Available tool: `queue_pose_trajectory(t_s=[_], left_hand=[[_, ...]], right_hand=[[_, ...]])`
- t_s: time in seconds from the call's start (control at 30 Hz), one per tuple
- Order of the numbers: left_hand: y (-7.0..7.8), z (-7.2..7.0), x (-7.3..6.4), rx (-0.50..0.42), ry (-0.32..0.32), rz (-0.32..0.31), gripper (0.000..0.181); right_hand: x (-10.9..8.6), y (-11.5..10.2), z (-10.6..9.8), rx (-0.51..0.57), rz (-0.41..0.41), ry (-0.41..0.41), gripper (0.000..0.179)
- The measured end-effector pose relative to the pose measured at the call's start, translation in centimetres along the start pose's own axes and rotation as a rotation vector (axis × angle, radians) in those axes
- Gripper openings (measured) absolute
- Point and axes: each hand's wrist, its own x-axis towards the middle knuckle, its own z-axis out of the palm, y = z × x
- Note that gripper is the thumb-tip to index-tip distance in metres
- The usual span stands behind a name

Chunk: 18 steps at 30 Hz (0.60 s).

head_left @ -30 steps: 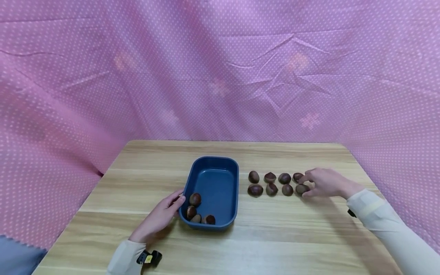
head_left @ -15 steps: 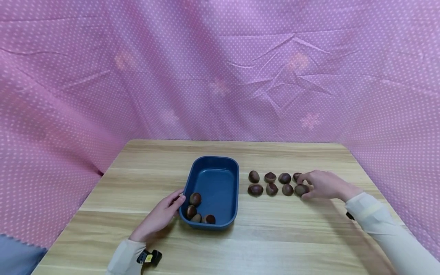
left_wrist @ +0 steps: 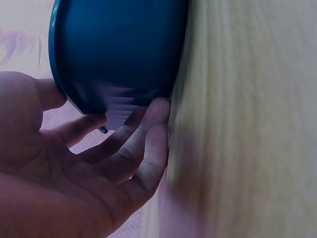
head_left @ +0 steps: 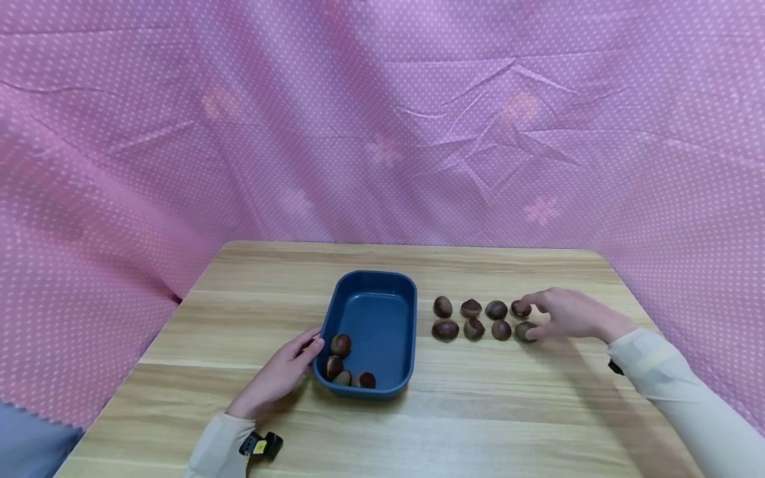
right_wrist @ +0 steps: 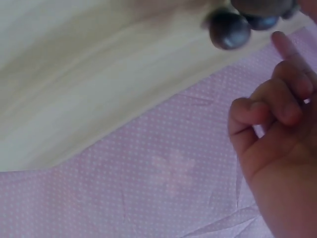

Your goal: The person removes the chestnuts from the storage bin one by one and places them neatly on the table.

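Note:
My left hand (head_left: 281, 372) holds the near left side of a dark blue rectangular tray (head_left: 414, 332). Its thumb lies at the rim, and in the left wrist view the bent fingers (left_wrist: 156, 109) rest against the outer wall. Several brown chestnuts (head_left: 340, 345) lie in the tray's near left corner. Right of the tray, two short rows of chestnuts (head_left: 445, 330) sit on the table. My right hand (head_left: 570, 315) is at their right end, index finger by the far end chestnut (head_left: 520, 309) and thumb touching the near one (head_left: 524, 332). The right wrist view shows its other fingers (right_wrist: 247, 113) curled.
The wooden table (head_left: 478, 411) has its far edge close to a pink dotted cloth (head_left: 382, 133), which also hangs at both sides. A small black camera (head_left: 261, 446) is strapped at my left wrist.
My right thumb and index finger close slightly around the near end chestnut, then spread apart again, the hand lifting a little. The chestnut shifts slightly. The left hand and tray stay put.

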Motion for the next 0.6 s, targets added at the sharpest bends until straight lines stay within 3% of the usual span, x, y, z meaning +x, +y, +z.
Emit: queue_pose_trajectory(t_s=[0.2, 0.43, 0.6], left_hand=[[-0.1, -0.2, 0.0, -0.007, 0.0, -0.001, 0.051], [-0.1, -0.1, 0.1, 0.012, 0.003, 0.008, 0.05], [-0.1, -0.1, 0.1, 0.004, -0.01, 0.017, 0.053]], right_hand=[[2.4, -2.0, -1.6, 0.088, -0.126, 0.045, 0.042], [6.5, -7.6, -3.3, 0.123, -0.244, -0.065, 0.043], [9.8, -12.0, -2.7, 0.145, -0.38, -0.14, 0.043]])
